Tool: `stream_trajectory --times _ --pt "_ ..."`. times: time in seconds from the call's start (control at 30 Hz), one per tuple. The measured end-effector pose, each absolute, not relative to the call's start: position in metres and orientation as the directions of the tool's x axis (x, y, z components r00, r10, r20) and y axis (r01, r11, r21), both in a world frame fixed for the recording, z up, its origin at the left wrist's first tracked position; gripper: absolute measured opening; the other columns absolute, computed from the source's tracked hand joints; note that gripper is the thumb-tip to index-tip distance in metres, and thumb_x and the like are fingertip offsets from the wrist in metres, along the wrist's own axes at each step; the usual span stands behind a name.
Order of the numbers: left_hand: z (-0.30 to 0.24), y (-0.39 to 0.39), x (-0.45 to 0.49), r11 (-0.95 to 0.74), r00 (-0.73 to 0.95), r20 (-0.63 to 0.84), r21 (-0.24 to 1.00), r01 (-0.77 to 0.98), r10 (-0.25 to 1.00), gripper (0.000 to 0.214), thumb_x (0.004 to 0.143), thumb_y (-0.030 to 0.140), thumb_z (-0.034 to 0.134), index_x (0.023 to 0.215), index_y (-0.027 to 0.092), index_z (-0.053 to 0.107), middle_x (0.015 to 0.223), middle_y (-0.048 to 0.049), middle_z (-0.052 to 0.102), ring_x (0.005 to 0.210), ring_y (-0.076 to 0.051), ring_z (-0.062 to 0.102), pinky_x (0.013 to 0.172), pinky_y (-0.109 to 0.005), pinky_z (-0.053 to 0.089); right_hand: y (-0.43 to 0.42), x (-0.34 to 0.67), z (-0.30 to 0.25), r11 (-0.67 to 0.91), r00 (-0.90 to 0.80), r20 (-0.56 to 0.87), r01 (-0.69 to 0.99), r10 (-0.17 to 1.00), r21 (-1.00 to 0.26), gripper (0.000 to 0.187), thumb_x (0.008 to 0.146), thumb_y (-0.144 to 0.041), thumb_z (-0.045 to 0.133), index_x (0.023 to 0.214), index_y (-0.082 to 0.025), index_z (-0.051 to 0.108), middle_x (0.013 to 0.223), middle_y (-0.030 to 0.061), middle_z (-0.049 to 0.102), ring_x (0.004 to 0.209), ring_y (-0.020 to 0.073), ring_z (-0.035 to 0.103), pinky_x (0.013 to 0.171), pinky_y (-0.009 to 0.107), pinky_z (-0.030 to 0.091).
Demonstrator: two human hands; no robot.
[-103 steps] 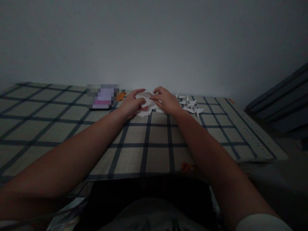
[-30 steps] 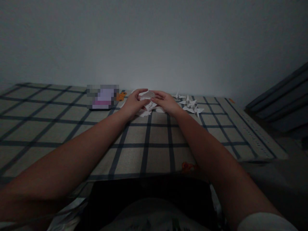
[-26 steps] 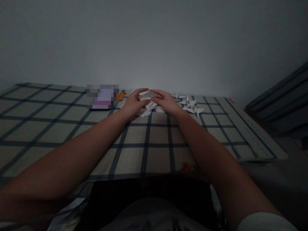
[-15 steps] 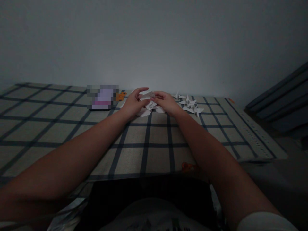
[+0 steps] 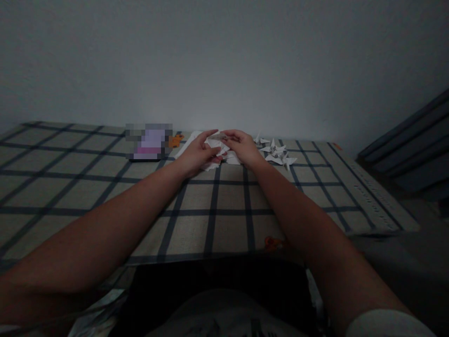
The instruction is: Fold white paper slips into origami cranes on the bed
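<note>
Between my two hands is a small white piece of paper (image 5: 218,139), partly covered by the fingers. My left hand (image 5: 197,153) grips it from the left, thumb extended along it and forefinger raised above. From the right, my right hand (image 5: 243,146) pinches its edge with bent fingers. Beneath and around the hands lie more loose white papers (image 5: 234,159), flat on the checked cloth. Several folded white paper cranes (image 5: 276,150) sit in a group just right of my right hand. The fold lines of the held paper are too dim to make out.
A phone (image 5: 151,142) with a lilac screen, partly pixelated, rests left of the hands beside an orange object (image 5: 176,141). The checked tablecloth (image 5: 105,187) reaches a pale wall (image 5: 224,61). Another orange-red item (image 5: 272,243) is at the front edge by my right forearm.
My fingers have shifted on the paper: the left fingers now show beneath it, and the right fingers have drawn up along its edge. The cranes and phone stay put.
</note>
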State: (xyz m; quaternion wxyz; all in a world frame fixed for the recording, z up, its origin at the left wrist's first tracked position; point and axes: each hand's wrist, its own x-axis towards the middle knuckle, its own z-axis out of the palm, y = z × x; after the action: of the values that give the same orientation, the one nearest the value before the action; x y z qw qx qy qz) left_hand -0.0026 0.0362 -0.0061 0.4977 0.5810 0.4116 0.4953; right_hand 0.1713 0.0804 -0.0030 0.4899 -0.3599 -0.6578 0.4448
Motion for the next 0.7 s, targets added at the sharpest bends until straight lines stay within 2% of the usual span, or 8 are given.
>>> stream_trajectory --times 0.2,0.37,0.5,0.7 --pt "-0.0016 0.0330 -0.0019 -0.149 0.222 0.158 0.987 -0.058 0.962 0.085 0.072 0.011 0.073 0.152 0.018 0.044 0.066 0.0036 0.066 0.058 -0.012 0.068 0.059 -0.020 0.051 0.0828 0.1734 -0.0048 0.340 -0.258 0.321 0.033 0.911 -0.940 0.024 0.084 -0.022 0.070 0.107 -0.019 0.068 0.107 0.0053 0.074 0.097 0.0152 0.067 0.091 0.031 0.055" --pt "0.0022 0.0303 0.0025 -0.137 0.168 0.150 0.987 -0.088 0.974 0.069 0.075 0.011 0.070 0.141 0.017 0.053 0.086 -0.0043 0.074 0.065 -0.015 0.072 0.065 -0.026 0.059 0.0831 0.1739 -0.0047 0.325 -0.284 0.309 0.009 0.908 -0.946 0.026 0.082 -0.025 0.072 0.106 -0.018 0.068 0.103 0.0050 0.074 0.090 0.0143 0.067 0.087 0.030 0.055" --pt "-0.0010 0.0327 0.0022 -0.164 0.164 0.174 0.984 -0.073 0.971 0.070 0.073 0.016 0.078 0.139 0.017 0.054 0.086 -0.0029 0.073 0.062 -0.014 0.071 0.061 -0.024 0.058 0.0831 0.1727 -0.0054 0.309 -0.281 0.284 0.047 0.917 -0.950 0.028 0.081 -0.027 0.073 0.107 -0.018 0.068 0.101 0.0047 0.075 0.088 0.0143 0.067 0.083 0.029 0.055" --pt "-0.0047 0.0373 -0.0006 -0.164 0.171 0.182 0.980 -0.111 0.968 0.067 0.072 0.012 0.078 0.136 0.016 0.056 0.089 -0.0045 0.073 0.066 -0.014 0.072 0.064 -0.025 0.060 0.0815 0.1768 -0.0051 0.352 -0.331 0.323 0.028 0.887 -0.936 0.027 0.081 -0.035 0.073 0.101 -0.017 0.071 0.101 0.0047 0.075 0.086 0.0143 0.066 0.085 0.030 0.055"
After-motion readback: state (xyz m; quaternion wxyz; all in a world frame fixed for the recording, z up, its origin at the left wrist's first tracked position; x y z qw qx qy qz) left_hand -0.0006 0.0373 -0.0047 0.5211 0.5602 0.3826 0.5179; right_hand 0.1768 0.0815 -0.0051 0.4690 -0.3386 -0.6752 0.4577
